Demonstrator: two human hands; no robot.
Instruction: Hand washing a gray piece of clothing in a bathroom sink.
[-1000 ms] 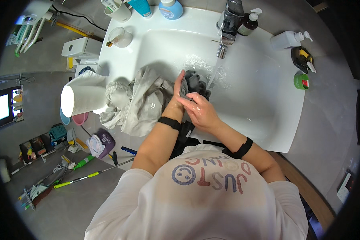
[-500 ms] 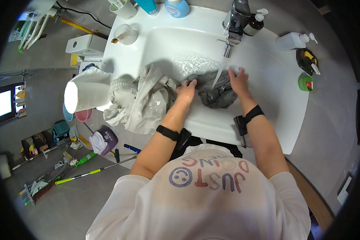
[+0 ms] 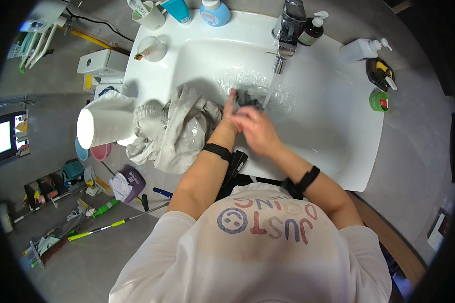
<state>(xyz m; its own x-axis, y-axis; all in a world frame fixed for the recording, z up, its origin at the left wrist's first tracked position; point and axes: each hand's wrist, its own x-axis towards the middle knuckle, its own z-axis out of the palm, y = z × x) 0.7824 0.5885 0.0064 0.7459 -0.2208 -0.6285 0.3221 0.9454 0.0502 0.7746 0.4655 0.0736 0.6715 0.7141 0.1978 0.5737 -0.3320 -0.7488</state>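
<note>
A wet, dark grey cloth (image 3: pixel 247 99) is bunched in the white sink (image 3: pixel 333 136), close to the stream of water (image 3: pixel 269 94) from the chrome tap (image 3: pixel 288 35). My left hand (image 3: pixel 229 114) grips its left side, with one digit pointing up. Over its near side, my right hand (image 3: pixel 258 130) is closed, its fingers slightly blurred and crossing in front of my left hand; part of the cloth is hidden behind them. A pale grey garment (image 3: pixel 179 134) with an elastic band drapes over the sink's left rim, beside my left forearm.
A white roll (image 3: pixel 103 121) lies left of the pale garment. Along the back ledge stand a glass (image 3: pixel 152 49), a cup (image 3: pixel 149 16), a blue tube (image 3: pixel 177 11) and a blue bottle (image 3: pixel 215 13). Pump bottles (image 3: pixel 361 50) and a green tin (image 3: pixel 378 101) are at the right.
My right hand has moved left across the sink to meet my left hand. The dark grey cloth, spread out before, is now gathered into a small bunch.
</note>
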